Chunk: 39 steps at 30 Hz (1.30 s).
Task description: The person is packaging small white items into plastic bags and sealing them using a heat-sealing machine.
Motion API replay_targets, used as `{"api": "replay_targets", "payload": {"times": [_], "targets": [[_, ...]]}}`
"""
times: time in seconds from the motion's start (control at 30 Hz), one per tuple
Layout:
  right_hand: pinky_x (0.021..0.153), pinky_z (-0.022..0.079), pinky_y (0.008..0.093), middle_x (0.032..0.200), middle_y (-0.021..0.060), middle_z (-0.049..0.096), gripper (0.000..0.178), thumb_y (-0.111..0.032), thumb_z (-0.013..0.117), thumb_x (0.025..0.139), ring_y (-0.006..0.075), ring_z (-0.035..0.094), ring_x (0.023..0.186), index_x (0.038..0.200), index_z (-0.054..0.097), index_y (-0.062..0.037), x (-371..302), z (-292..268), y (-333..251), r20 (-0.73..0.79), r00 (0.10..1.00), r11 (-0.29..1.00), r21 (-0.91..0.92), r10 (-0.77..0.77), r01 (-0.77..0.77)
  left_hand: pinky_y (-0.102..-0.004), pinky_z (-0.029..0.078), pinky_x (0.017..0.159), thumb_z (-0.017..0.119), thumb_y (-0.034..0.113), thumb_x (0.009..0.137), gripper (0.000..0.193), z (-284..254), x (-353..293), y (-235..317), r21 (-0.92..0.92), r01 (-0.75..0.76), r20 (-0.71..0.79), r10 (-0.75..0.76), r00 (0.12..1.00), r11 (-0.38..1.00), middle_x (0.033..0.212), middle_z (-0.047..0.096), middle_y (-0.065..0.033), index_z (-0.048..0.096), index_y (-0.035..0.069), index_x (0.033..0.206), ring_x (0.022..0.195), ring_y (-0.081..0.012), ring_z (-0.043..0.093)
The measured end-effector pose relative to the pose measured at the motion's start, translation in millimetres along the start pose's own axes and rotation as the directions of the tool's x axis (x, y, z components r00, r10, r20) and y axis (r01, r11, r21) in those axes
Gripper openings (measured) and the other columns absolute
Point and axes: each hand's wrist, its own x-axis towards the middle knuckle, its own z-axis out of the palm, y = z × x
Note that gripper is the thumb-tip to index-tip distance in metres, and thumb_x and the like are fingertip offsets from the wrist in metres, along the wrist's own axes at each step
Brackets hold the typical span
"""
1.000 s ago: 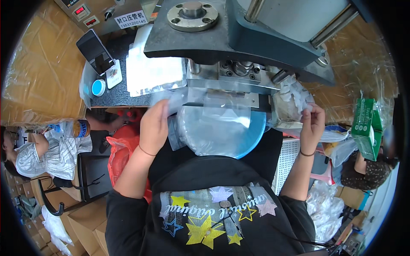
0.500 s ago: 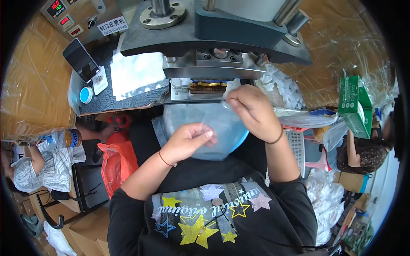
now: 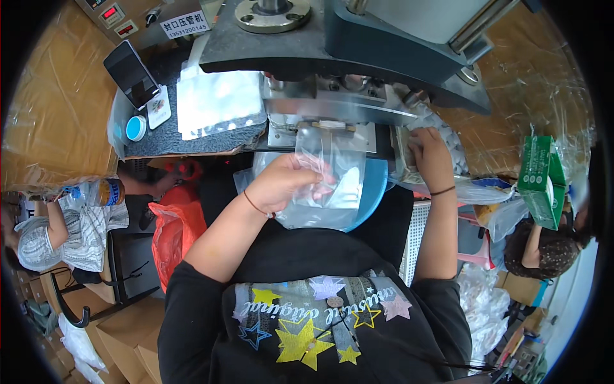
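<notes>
A clear plastic bag (image 3: 332,198) is pinched between the thumb and fingers of my left hand (image 3: 289,180). Its upper edge stands just in front of the metal press machine (image 3: 318,110). Below the bag are more clear bags in a blue basin (image 3: 372,201), partly covered. My right hand (image 3: 433,159) is at the right of the press, at the near edge of a pile of small white pieces (image 3: 453,148). Its fingers are bent and slightly apart, and I see nothing held in them.
Flat clear bags (image 3: 220,102) lie stacked on the dark mat at left, near a phone (image 3: 131,73) and a blue-lidded jar (image 3: 135,128). A green box (image 3: 538,176) stands at right. Red bags (image 3: 179,233) hang low at left. Two people sit at either side.
My right hand has left the bag's edge and moved right to the white pieces. My left hand has risen toward the press with the bag. The whole view has shifted slightly.
</notes>
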Motion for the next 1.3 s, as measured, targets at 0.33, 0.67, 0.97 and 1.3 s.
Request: {"api": "replay_targets", "payload": {"times": [0.33,0.67,0.97,1.3], "targets": [[0.071,0.051,0.0385,0.101,0.0175,0.062,0.02,-0.006,0.066,0.086,0.0341,0.063,0.081,0.106,0.064,-0.0025,-11,15,-2,-0.146,0.982,0.981,0.167,0.12,-0.095,-0.0495,0.037,0.106,0.066,0.027,0.092,0.063,-82,-22,65,0.942,0.22,0.131,0.88,0.456,-0.254,0.135,0.049,-0.0259,0.039,0.002,0.142,0.126,-0.0407,0.049],[0.076,0.047,0.0321,0.09,0.0114,0.062,0.015,-0.013,0.059,0.096,0.0212,0.059,0.084,0.101,0.063,0.0001,-31,-8,-80,-0.194,0.981,0.901,0.423,-0.009,0.092,-0.031,0.052,0.082,0.058,0.002,0.094,0.017,-30,-74,19,0.91,-0.197,-0.157,0.741,0.652,0.366,0.096,0.071,-0.0116,0.066,-0.002,0.109,0.088,-0.022,0.068],[0.071,0.047,0.0321,0.083,0.0096,0.065,0.019,-0.015,0.071,0.086,0.022,0.062,0.076,0.097,0.065,-0.0007,8,-17,-138,-0.216,0.941,0.709,0.619,-0.262,0.34,-0.0269,0.053,0.078,0.066,0.015,0.094,0.02,21,-37,-16,0.692,-0.182,-0.104,0.346,0.933,0.698,0.093,0.073,-0.0071,0.071,-0.003,0.1,0.083,-0.0112,0.066],[0.082,0.05,0.0439,0.1,0.0167,0.065,0.021,-0.015,0.059,0.093,0.0359,0.063,0.094,0.11,0.064,-0.002,-6,-38,-96,0.033,0.921,0.768,0.564,-0.387,0.302,-0.0326,0.055,0.088,0.058,0.017,0.1,0.026,44,-32,-37,0.15,0.159,0.119,-0.177,0.977,0.976,0.112,0.07,-0.0142,0.063,-0.001,0.118,0.101,-0.0225,0.07]]}}
